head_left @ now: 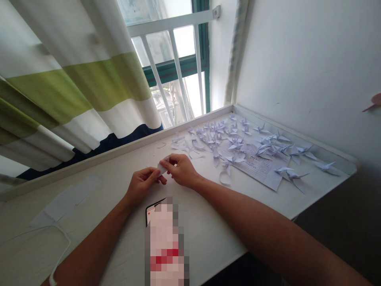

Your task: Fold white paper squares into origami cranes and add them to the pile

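Observation:
Both hands meet over the middle of a white table [208, 234]. My left hand [143, 183] and my right hand [182, 170] pinch a small folded piece of white paper [162, 168] between their fingertips, just above the tabletop. Behind and to the right of them lie several folded white paper cranes [235, 143], spread toward the far right corner. Some of the cranes rest on a printed sheet of paper [258, 167].
A phone [165, 242] lies on the table near my forearms. Flat white paper strips [71, 196] and a thin white cord [64, 242] lie at the left. A striped curtain [74, 87] and a barred window [175, 75] stand behind; a white wall [303, 71] bounds the right.

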`<action>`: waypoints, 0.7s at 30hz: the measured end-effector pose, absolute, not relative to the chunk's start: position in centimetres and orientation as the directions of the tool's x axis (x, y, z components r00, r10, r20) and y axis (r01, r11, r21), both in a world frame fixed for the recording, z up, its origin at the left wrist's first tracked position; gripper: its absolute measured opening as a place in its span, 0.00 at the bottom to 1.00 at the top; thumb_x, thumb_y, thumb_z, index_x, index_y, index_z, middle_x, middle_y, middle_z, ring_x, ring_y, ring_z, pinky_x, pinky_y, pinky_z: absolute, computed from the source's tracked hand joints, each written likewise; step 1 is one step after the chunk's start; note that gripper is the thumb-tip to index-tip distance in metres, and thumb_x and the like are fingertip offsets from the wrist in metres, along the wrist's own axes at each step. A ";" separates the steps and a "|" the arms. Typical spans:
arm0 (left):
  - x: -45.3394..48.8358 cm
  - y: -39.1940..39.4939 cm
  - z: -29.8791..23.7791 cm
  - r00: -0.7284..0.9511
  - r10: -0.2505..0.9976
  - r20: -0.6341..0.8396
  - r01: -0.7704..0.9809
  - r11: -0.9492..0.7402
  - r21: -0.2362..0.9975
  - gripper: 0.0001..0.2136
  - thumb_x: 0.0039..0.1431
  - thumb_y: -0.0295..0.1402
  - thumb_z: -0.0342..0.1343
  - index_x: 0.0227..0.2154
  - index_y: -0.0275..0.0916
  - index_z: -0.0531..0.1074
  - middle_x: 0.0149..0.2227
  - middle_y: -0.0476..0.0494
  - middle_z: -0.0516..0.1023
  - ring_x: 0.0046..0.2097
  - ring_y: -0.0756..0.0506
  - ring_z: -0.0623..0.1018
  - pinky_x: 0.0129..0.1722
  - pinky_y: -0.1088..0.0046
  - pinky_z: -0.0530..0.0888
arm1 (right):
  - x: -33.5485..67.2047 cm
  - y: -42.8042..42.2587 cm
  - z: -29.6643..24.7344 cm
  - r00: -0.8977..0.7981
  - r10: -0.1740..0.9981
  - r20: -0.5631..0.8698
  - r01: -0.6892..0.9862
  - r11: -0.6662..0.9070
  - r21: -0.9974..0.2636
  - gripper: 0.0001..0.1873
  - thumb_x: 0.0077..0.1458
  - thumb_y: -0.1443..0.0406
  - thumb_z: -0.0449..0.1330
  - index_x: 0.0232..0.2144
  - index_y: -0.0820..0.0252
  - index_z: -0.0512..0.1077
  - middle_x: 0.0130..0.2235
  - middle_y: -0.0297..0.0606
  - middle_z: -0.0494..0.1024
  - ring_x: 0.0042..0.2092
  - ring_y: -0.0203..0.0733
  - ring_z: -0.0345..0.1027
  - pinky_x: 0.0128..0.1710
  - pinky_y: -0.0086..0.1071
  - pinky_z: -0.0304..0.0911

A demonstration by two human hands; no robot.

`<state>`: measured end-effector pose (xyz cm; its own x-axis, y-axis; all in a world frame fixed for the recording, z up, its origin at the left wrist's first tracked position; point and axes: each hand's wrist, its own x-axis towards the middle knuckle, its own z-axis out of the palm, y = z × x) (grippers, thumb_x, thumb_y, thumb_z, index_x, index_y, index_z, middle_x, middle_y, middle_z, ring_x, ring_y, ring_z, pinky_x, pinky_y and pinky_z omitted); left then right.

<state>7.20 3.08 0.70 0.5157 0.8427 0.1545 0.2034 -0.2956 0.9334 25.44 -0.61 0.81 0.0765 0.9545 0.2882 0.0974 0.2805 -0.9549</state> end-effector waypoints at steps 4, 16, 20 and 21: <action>7.1 3.2 0.5 0.522 0.845 0.114 0.190 -0.246 0.951 0.17 0.60 0.48 0.62 0.31 0.36 0.80 0.29 0.39 0.85 0.30 0.42 0.83 0.34 0.67 0.76 | 25.4 -0.6 0.8 0.102 0.956 0.275 0.060 0.270 -0.961 0.12 0.61 0.61 0.63 0.27 0.62 0.75 0.23 0.31 0.73 0.25 0.34 0.71 0.25 0.26 0.64; 7.1 3.0 0.7 0.528 0.840 0.122 0.198 -0.261 0.945 0.15 0.63 0.45 0.60 0.33 0.36 0.80 0.30 0.40 0.84 0.32 0.43 0.82 0.35 0.66 0.76 | 25.9 0.0 0.7 0.154 0.942 0.297 0.127 0.280 -0.952 0.15 0.62 0.60 0.61 0.25 0.61 0.72 0.22 0.31 0.72 0.24 0.33 0.69 0.25 0.27 0.62; 7.2 3.0 0.6 0.521 0.844 0.125 0.201 -0.264 0.943 0.16 0.63 0.45 0.59 0.32 0.36 0.79 0.29 0.40 0.84 0.32 0.43 0.81 0.36 0.66 0.76 | 25.8 -0.2 0.8 0.167 0.935 0.312 0.194 0.279 -0.941 0.15 0.62 0.61 0.61 0.24 0.61 0.72 0.23 0.31 0.73 0.25 0.34 0.68 0.27 0.28 0.62; 7.2 3.0 0.6 0.519 0.845 0.130 0.200 -0.268 0.942 0.16 0.64 0.45 0.59 0.32 0.36 0.79 0.29 0.40 0.84 0.32 0.43 0.81 0.36 0.66 0.76 | 25.8 -0.3 0.9 0.165 0.933 0.318 0.212 0.282 -0.936 0.14 0.62 0.61 0.61 0.25 0.61 0.73 0.23 0.32 0.74 0.26 0.34 0.68 0.28 0.28 0.62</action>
